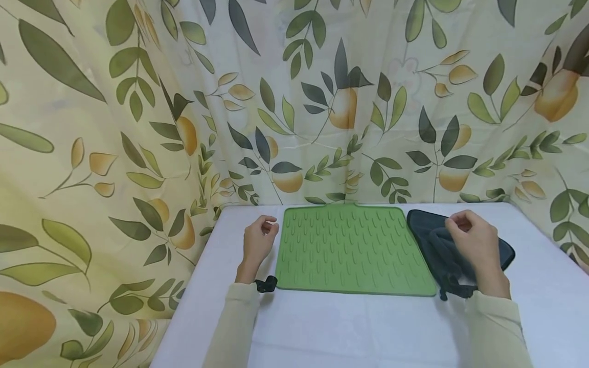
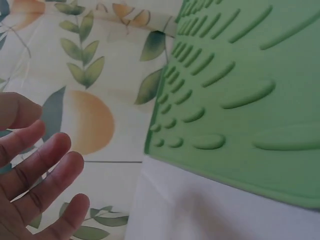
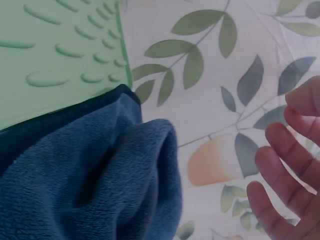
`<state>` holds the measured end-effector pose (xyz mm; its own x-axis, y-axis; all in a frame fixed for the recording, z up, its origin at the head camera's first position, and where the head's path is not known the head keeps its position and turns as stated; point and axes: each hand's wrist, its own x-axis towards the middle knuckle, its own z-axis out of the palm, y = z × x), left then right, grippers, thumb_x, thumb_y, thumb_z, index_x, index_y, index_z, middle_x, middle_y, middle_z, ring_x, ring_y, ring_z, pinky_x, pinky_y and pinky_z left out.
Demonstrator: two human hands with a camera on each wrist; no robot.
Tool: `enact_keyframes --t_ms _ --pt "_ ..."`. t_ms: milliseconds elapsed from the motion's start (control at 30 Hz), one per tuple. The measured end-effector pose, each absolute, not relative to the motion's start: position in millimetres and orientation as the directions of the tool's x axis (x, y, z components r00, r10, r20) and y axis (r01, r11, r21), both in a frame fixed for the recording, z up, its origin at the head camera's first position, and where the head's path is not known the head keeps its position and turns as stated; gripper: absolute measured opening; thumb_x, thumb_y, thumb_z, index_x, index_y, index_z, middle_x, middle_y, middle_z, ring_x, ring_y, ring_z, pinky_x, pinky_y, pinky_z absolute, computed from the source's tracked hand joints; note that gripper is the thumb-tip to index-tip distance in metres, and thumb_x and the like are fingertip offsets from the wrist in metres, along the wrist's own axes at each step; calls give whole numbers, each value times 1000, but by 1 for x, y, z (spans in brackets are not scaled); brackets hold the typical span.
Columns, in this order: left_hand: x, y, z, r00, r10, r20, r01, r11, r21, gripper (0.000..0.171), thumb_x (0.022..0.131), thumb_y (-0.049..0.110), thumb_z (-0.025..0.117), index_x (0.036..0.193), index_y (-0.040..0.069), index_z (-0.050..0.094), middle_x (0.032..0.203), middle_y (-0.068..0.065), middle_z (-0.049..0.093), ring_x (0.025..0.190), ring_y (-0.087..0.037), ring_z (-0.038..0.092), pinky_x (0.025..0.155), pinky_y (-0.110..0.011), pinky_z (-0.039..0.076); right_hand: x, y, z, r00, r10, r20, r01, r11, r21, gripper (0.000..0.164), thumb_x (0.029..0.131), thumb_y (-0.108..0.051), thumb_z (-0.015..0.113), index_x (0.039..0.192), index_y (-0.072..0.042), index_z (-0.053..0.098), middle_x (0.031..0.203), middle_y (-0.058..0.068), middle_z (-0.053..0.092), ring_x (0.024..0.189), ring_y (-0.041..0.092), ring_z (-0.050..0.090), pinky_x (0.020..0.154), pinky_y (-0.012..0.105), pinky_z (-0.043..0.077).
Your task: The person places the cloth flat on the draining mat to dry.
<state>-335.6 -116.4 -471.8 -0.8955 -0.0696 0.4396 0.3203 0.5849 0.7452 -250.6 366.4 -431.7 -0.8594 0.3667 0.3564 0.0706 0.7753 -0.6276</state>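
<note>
A green ridged drying mat (image 1: 354,250) lies flat on the white table, its small tab at the far edge. To its right is a rumpled dark blue cloth (image 1: 425,235), with a fold standing up in the middle; its fuzzy surface fills the lower left of the right wrist view. My left hand (image 1: 259,240) is raised beside the mat's left edge, its fingers loosely curled around nothing. Over the cloth hovers my right hand (image 1: 476,243), also holding nothing, with relaxed fingers (image 3: 272,165) seen apart from the cloth in the right wrist view.
The table (image 1: 322,327) has a white cover. A curtain (image 1: 294,102) printed with leaves and fruit hangs behind the table and along the left side. Dark straps with small cameras sit on both wrists, the left camera (image 1: 267,284) close to the mat's near left corner.
</note>
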Motion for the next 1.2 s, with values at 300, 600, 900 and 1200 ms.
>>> enact_keyframes --t_ms 300,600,900,1200 --pt "-334 -112 -483 -940 -57 337 220 654 723 14 88 22 67 100 16 71 80 2 69 72 -12 63 63 -29 48 -257 377 -448 -885 321 336 58 793 -606 36 94 -28 55 113 3 60 113 27 52 101 41 48 76 47 36" --pt "-334 -114 -491 -973 -65 220 108 719 686 18 85 18 70 103 15 70 82 -1 69 65 -13 61 56 -26 44 -255 392 -460 -924 339 177 178 791 -586 73 91 -49 56 142 0 39 140 43 20 124 61 17 91 72 20" --pt "-333 -114 -497 -990 -61 128 42 735 677 23 84 17 68 107 15 70 81 1 68 67 -15 61 59 -29 45 -254 398 -476 -962 271 -8 236 823 -516 107 83 -69 55 152 0 12 140 48 7 118 65 15 84 74 24" --pt "-335 -113 -501 -999 -9 49 25 746 666 34 84 19 70 117 11 67 83 1 68 71 -14 61 63 -28 46 -257 402 -487 -964 263 -42 251 842 -477 98 88 -59 56 149 6 16 135 47 20 114 65 27 86 72 33"
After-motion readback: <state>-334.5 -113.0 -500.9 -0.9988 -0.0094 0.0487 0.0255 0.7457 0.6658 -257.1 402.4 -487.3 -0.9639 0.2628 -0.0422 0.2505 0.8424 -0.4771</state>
